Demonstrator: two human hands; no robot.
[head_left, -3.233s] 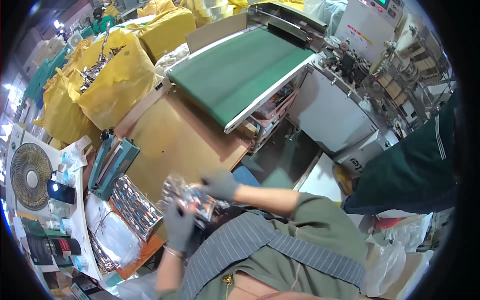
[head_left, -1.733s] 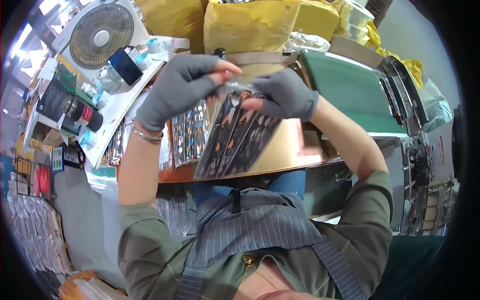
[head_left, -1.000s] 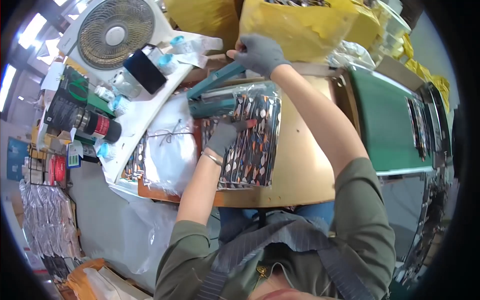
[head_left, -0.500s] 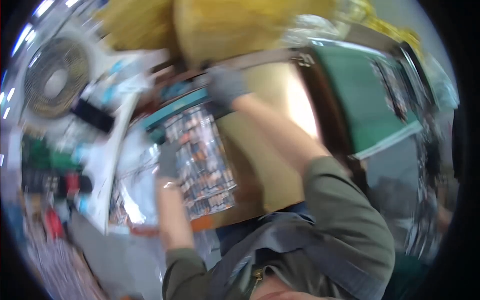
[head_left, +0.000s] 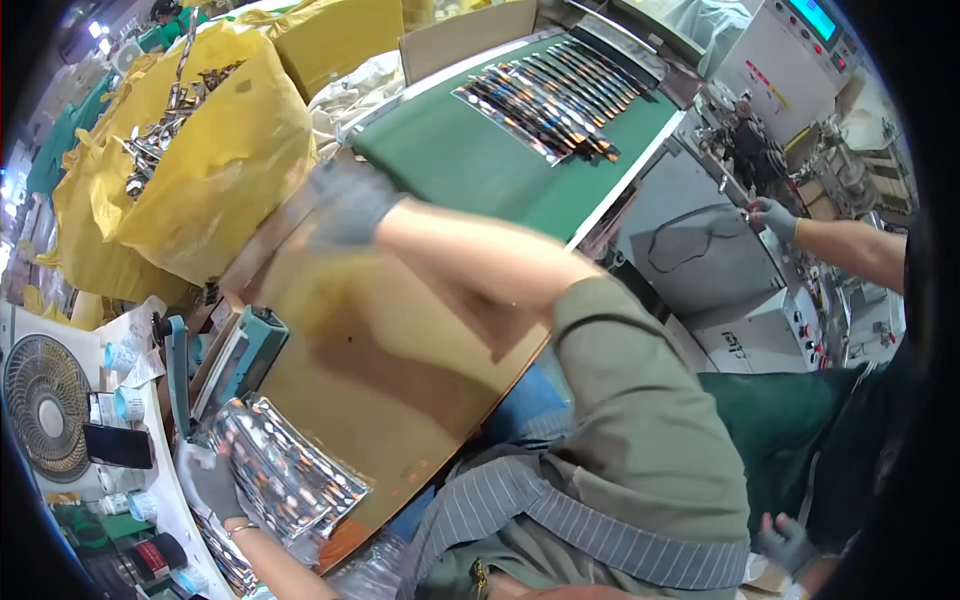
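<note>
My left hand [head_left: 214, 482], in a grey glove with bare fingertips, grips the left edge of a shiny clear bag of dark printed packets [head_left: 285, 470]. The bag lies at the near left of the brown work board [head_left: 400, 410]. Just beyond it stands a teal bag sealer [head_left: 262, 350], its lever arm [head_left: 178, 375] raised to the left. My right hand [head_left: 350, 205], also grey-gloved, is stretched over the far part of the board, near the green conveyor belt [head_left: 430, 150]. It is blurred, and its fingers cannot be made out.
Rows of printed packets [head_left: 560, 95] lie on the belt. A yellow sack [head_left: 210, 170] of scraps stands far left; a fan [head_left: 45, 405] and phone [head_left: 118, 446] are on the left. At right, a co-worker's gloved hands [head_left: 772, 216] show beside a machine cabinet [head_left: 690, 240].
The view has swung right, bringing the belt and co-worker into sight. My right hand has left the sealer for the board's far side. The sealer's arm is now up; my left hand stays at the bag.
</note>
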